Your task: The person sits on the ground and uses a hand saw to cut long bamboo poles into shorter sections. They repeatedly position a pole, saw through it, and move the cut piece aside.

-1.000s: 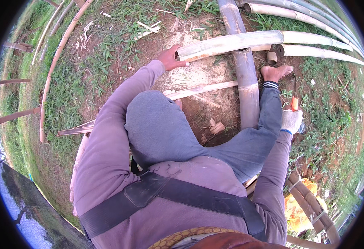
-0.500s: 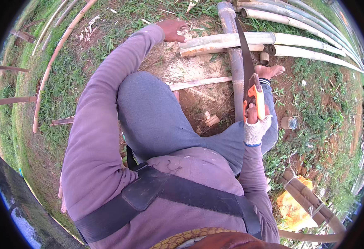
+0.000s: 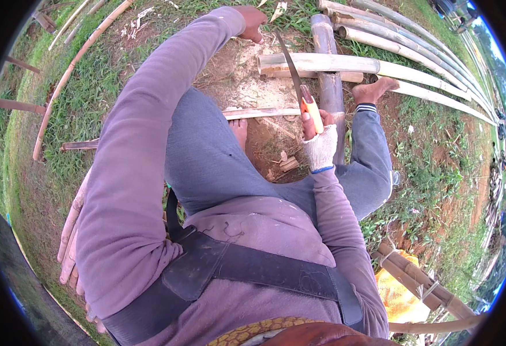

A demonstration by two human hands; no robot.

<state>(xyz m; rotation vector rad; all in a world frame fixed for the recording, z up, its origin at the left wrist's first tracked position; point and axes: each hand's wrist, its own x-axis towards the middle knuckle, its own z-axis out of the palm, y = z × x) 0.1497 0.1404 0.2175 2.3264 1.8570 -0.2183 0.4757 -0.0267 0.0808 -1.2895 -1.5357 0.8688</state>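
My right hand (image 3: 320,140), in a white knitted glove that leaves the fingertips bare, is wrapped round the orange handle of a hand saw (image 3: 295,74). The dark blade points up and away, passing in front of a pale bamboo pole (image 3: 354,63) near its cut end. Whether blade and pole touch, I cannot tell. That pole lies across a thicker grey bamboo log (image 3: 331,95). Bare and holding nothing visible, my left hand (image 3: 252,24) is beyond the pole's left end, apart from it, with fingers loosely bent and pointing down.
Sawdust covers the ground beyond my knees, where a split bamboo strip (image 3: 264,113) lies. Several long bamboo poles (image 3: 403,37) are stacked at far right. Small wood offcuts (image 3: 289,162) lie between my legs. Tied bamboo (image 3: 414,277) and an orange sack (image 3: 400,297) are at lower right.
My right hand has moved left with the saw, bringing the blade toward the pole's cut end. My left hand has lifted away from that end, farther off. The view has shifted slightly.
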